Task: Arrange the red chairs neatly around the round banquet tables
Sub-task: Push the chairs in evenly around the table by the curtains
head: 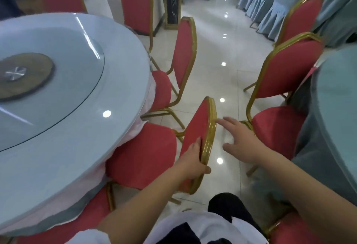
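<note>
Our left hand (193,159) grips the gold-framed backrest of the nearest red chair (146,154), fingers on the red padding, thumb hooked round the frame's back edge. Its seat is tucked against the round table (58,127), under the pale cloth. Our right hand (241,139) is spread open, forefinger touching the frame's rim higher up. A second chair (183,54) stands just beyond at the same table.

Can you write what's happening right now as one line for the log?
left hand: grips chair back | right hand: open, fingertip at gold frame | chair: seat tucked at round table
</note>
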